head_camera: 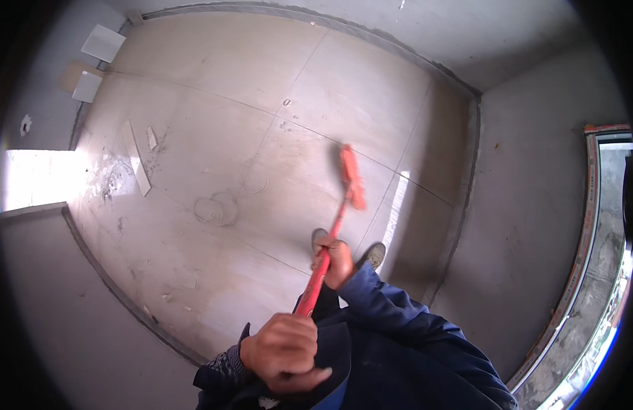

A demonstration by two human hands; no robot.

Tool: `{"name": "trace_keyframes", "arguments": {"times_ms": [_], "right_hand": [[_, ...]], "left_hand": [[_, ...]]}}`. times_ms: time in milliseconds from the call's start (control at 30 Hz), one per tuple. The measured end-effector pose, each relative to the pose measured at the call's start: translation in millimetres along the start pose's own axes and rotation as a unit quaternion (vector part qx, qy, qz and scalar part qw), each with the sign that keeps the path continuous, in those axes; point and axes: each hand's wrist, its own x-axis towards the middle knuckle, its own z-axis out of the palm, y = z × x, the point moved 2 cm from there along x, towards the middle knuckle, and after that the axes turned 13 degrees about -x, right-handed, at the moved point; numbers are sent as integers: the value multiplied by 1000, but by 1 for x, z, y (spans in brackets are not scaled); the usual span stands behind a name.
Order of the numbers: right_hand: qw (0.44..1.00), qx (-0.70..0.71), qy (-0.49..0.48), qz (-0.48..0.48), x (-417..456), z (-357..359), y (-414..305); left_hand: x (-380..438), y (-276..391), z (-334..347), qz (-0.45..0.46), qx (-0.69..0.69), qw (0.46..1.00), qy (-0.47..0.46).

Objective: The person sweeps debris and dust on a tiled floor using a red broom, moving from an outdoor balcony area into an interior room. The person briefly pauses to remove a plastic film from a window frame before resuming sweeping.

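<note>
A red-handled broom with an orange-red head reaches out ahead of me over the tiled floor. My left hand is wrapped round the upper end of the broom handle, close to my body. Farther down the handle, my right hand grips it above my shoes. The broom head is slightly blurred, with a shadow at its left side; whether it touches the tiles I cannot tell.
Two long pale offcuts and small debris lie on the floor at left. White tile pieces lean at the upper left wall. A bright doorway opens at left. A window frame stands at right.
</note>
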Motion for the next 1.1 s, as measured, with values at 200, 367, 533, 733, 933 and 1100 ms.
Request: {"name": "trace_keyframes", "arguments": {"times_ms": [200,367,533,733,933,1100], "right_hand": [[986,9,164,15,33,-97,19],[983,-61,171,31,64,-41,60],[997,-24,-38,68,86,80,71],[966,14,-243,83,54,135,37],[984,91,-152,19,6,93,-27],[988,150,-2,-44,20,-9,-81]], "left_hand": [[-22,-69,-3,-90,-6,994,57],[-38,-44,-22,-114,68,985,108],[-34,0,-37,-90,182,968,148],[-6,4,-22,-48,246,968,-21],[27,-2,-6,-17,157,986,-46],[54,-55,3,-1,50,998,-43]]}}
